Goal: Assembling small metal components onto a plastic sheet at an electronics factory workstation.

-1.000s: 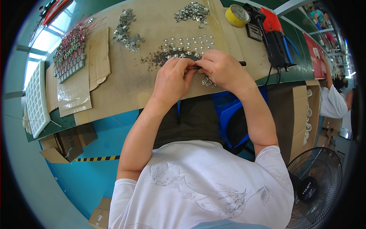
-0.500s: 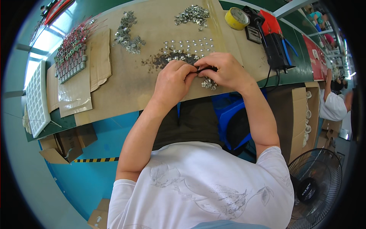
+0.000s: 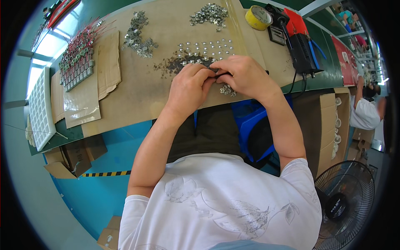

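Observation:
My left hand (image 3: 189, 86) and my right hand (image 3: 248, 78) meet over the near edge of the cardboard-covered bench, fingertips nearly touching. Thumb and forefinger of the left are pinched together on something too small to make out. A slim black tool (image 3: 224, 74) is in my right fingers; its kind is mostly hidden, and a dark end shows past the back of the hand. Just beyond stand rows of small shiny metal parts (image 3: 213, 47), beside scattered dark brown crumbs (image 3: 168, 67). A little heap of metal pieces (image 3: 227, 90) lies below my right hand.
Two heaps of metal pieces (image 3: 139, 36) (image 3: 209, 15) lie farther back. At left are small red-wired components (image 3: 79, 62) and a white grid tray (image 3: 41, 108). At right are yellow tape (image 3: 258, 18), a black corded device (image 3: 303, 52) and a fan (image 3: 346, 204). Another person (image 3: 364, 112) sits far right.
My right hand has shifted slightly, and the black tool's far end now shows at its right side. My left hand has stayed almost in place.

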Available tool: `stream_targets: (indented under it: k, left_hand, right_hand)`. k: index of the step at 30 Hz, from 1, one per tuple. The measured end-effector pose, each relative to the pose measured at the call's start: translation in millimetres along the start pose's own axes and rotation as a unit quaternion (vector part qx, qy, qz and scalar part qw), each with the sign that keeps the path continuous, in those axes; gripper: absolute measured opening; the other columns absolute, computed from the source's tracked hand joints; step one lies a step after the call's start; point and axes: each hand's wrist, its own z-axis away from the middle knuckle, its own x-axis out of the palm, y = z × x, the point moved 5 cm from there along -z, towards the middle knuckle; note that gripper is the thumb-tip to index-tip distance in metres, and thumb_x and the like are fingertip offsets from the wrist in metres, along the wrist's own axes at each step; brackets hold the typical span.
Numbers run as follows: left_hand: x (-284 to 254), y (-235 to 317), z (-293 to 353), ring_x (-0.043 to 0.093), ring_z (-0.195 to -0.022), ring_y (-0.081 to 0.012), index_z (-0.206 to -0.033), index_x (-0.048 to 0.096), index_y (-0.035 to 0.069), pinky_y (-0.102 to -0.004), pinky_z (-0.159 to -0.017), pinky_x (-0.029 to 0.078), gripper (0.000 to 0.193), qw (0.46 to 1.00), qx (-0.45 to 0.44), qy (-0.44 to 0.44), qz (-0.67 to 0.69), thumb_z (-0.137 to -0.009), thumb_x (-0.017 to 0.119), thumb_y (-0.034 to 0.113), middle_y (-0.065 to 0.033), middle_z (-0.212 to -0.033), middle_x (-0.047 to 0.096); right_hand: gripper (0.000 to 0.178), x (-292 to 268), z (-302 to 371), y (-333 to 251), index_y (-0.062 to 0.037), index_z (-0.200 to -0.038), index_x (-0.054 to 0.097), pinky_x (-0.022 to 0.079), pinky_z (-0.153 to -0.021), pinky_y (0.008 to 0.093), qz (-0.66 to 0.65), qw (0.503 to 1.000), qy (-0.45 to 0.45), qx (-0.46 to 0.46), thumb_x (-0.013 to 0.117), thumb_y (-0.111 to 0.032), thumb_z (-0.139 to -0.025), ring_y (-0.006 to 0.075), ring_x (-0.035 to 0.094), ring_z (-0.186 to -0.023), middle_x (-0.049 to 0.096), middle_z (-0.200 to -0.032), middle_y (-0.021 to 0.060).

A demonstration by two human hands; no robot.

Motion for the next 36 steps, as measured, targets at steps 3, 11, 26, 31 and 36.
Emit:
stream_targets:
  k: [3,11,26,31,36]
  left_hand:
    - [-0.3,1.8,1.3,0.071,-0.093,-0.0312,-0.097,0.077,0.008,-0.0427,-0.08,0.06,0.013,1.0,0.007,-0.002,-0.011,-0.086,0.084,0.007,-0.0067,-0.098,0.073]
    - [-1.6,6.9,1.3,0.069,-0.09,-0.0304,-0.094,0.075,0.007,-0.0423,-0.077,0.059,0.012,0.998,0.049,0.011,-0.024,-0.086,0.083,0.006,-0.0075,-0.096,0.071]
    - [-1.8,8.0,1.1,0.07,-0.09,-0.0323,-0.094,0.076,0.005,-0.0433,-0.076,0.058,0.016,0.999,0.031,-0.008,-0.01,-0.082,0.086,0.004,-0.0086,-0.097,0.071]
    - [-2.4,9.3,0.8,0.07,-0.089,-0.0317,-0.092,0.076,0.005,-0.0433,-0.075,0.058,0.016,0.999,0.04,-0.007,-0.006,-0.08,0.086,0.003,-0.0082,-0.095,0.071]
    - [-2.0,8.4,1.0,0.07,-0.085,-0.0304,-0.09,0.075,0.005,-0.0418,-0.07,0.057,0.016,0.998,0.055,-0.002,0.0,-0.079,0.086,0.001,-0.0081,-0.095,0.071]
  right_hand:
    - [0.031,-0.2,1.9,-1.2,-0.0084,-0.114,0.079,0.059,-0.082,0.0467,-0.026,1.0,0.002,0.004,0.085,-0.011,-0.084,0.0359,0.073,-0.093,0.076,-0.094,0.0143]
    - [0.025,-0.3,9.8,-9.7,-0.0078,-0.109,0.079,0.059,-0.077,0.0452,0.05,0.998,0.023,-0.027,0.084,-0.01,-0.085,0.0336,0.071,-0.091,0.072,-0.087,0.0117]
    - [0.023,-4.1,14.0,-11.9,-0.0052,-0.103,0.08,0.057,-0.074,0.0427,0.03,0.996,0.043,-0.066,0.087,-0.008,-0.081,0.0313,0.068,-0.084,0.071,-0.085,0.0104]
    - [0.022,-4.2,14.5,-11.8,-0.0046,-0.103,0.08,0.057,-0.075,0.0422,0.017,0.996,0.049,-0.078,0.087,-0.007,-0.082,0.0317,0.069,-0.085,0.072,-0.086,0.011]
    - [0.019,-15.1,16.5,-1.6,-0.0049,-0.104,0.08,0.058,-0.082,0.0445,-0.003,0.999,0.014,-0.039,0.084,-0.012,-0.086,0.035,0.07,-0.091,0.073,-0.09,0.013]
